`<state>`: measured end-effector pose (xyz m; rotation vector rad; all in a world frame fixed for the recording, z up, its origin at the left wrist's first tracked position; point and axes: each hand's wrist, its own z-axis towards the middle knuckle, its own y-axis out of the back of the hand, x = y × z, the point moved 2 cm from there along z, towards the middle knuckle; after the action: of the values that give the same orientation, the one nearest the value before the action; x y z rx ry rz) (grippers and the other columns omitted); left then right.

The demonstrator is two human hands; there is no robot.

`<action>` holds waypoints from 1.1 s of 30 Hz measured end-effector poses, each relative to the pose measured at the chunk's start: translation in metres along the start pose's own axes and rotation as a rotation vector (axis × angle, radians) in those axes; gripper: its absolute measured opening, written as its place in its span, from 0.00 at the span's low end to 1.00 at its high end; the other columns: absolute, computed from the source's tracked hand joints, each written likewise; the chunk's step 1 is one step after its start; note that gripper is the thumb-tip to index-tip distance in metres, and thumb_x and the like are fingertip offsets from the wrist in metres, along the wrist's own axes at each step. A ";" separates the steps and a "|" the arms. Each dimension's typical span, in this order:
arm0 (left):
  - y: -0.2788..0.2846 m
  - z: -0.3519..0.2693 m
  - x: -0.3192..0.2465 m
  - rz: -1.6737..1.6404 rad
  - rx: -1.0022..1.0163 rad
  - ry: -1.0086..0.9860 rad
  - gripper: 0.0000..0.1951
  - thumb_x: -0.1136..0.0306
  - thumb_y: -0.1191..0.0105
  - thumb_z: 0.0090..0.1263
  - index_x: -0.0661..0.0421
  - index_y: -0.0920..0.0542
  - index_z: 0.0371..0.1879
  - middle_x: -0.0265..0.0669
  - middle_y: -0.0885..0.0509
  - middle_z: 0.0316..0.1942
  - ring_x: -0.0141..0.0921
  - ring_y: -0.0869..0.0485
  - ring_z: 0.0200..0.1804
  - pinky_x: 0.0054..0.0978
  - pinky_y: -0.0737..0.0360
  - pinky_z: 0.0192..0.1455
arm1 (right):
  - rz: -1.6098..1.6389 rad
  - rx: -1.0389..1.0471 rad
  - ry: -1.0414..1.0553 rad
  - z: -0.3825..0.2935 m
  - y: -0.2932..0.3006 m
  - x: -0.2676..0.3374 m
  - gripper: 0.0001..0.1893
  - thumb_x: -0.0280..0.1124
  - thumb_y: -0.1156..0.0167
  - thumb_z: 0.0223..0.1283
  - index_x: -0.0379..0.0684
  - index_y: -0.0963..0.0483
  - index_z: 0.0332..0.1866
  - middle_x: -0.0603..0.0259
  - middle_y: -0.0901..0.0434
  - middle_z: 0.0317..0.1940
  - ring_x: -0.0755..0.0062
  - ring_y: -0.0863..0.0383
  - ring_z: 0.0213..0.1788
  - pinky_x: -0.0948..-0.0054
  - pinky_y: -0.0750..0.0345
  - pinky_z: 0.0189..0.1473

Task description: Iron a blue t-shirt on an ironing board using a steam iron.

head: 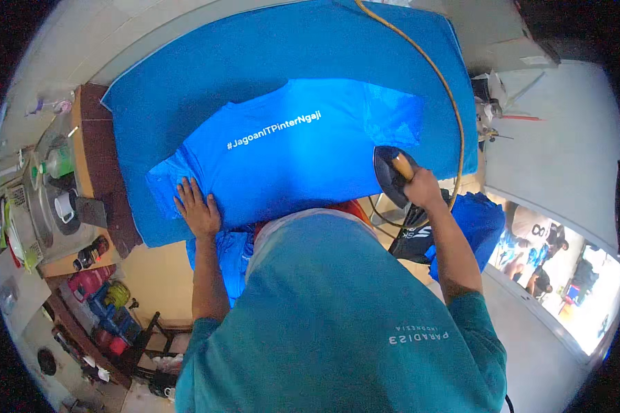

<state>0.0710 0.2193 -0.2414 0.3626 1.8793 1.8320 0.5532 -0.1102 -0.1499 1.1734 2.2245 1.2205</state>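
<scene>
A bright blue T-shirt point(310, 149) with white writing across it lies spread on a darker blue cloth point(248, 57) that covers the table. My left hand point(200, 209) rests flat on the shirt near its left sleeve, fingers apart. In my right hand point(422, 188) is the wooden handle of a clothes iron point(387, 173). The iron is at the shirt's right edge, below the right sleeve; whether its soleplate touches the fabric is hidden. A yellowish cord point(452, 103) curves from the table's far edge down past my right wrist.
More blue garments point(478, 222) and a black one point(413, 240) hang in a pile beside my right forearm. Another blue garment point(232, 258) lies under my left forearm. At left stand a sink counter point(51, 206) and a white mug point(64, 205). People show through the opening at right.
</scene>
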 end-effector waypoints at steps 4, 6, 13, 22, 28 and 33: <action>0.010 -0.008 -0.004 0.044 -0.157 0.147 0.35 0.51 0.50 0.74 0.62 0.34 0.74 0.54 0.37 0.77 0.54 0.41 0.79 0.56 0.47 0.80 | 0.058 -0.004 0.011 0.012 0.018 -0.035 0.24 0.33 0.38 0.46 0.39 0.19 0.53 0.37 0.16 0.49 0.39 0.16 0.54 0.50 0.20 0.61; 0.011 -0.018 -0.001 0.074 -0.166 0.435 0.34 0.53 0.46 0.72 0.64 0.32 0.71 0.56 0.32 0.72 0.55 0.35 0.74 0.55 0.40 0.76 | 0.049 -0.126 -0.160 0.028 0.037 -0.057 0.25 0.31 0.38 0.45 0.38 0.20 0.54 0.36 0.15 0.47 0.37 0.16 0.52 0.50 0.20 0.61; -0.010 -0.020 0.036 -1.089 0.026 1.231 0.27 0.56 0.42 0.72 0.64 0.25 0.62 0.50 0.17 0.58 0.47 0.19 0.61 0.51 0.26 0.68 | -0.122 -0.590 -0.212 0.069 0.053 -0.049 0.44 0.51 0.30 0.51 0.43 0.37 0.73 0.47 0.34 0.70 0.35 0.36 0.73 0.47 0.35 0.73; 0.071 0.095 0.082 -1.823 0.041 0.975 0.18 0.56 0.49 0.81 0.56 0.22 0.59 0.39 0.16 0.57 0.37 0.16 0.57 0.39 0.18 0.61 | 1.411 -0.036 -0.196 0.210 0.041 0.014 0.13 0.36 0.48 0.75 0.37 0.23 0.51 0.59 0.20 0.35 0.74 0.20 0.31 0.72 0.16 0.35; 0.106 0.269 0.138 -1.754 0.004 0.718 0.17 0.55 0.49 0.81 0.57 0.21 0.53 0.38 0.14 0.50 0.36 0.14 0.49 0.40 0.13 0.50 | 1.784 -0.061 0.125 0.296 0.193 0.079 0.13 0.28 0.48 0.75 0.30 0.30 0.56 0.50 0.21 0.45 0.58 0.16 0.47 0.61 0.12 0.54; 0.090 0.333 0.120 -1.575 0.033 0.842 0.26 0.41 0.50 0.78 0.55 0.23 0.55 0.42 0.18 0.52 0.40 0.22 0.58 0.47 0.25 0.66 | 1.710 -0.106 0.083 0.321 0.212 0.110 0.28 0.52 0.33 0.65 0.46 0.27 0.62 0.55 0.23 0.59 0.54 0.25 0.63 0.49 0.28 0.67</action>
<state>0.1278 0.5717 -0.1653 -1.6299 1.6037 0.7532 0.7933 0.2092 -0.1507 3.0813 0.6896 1.7023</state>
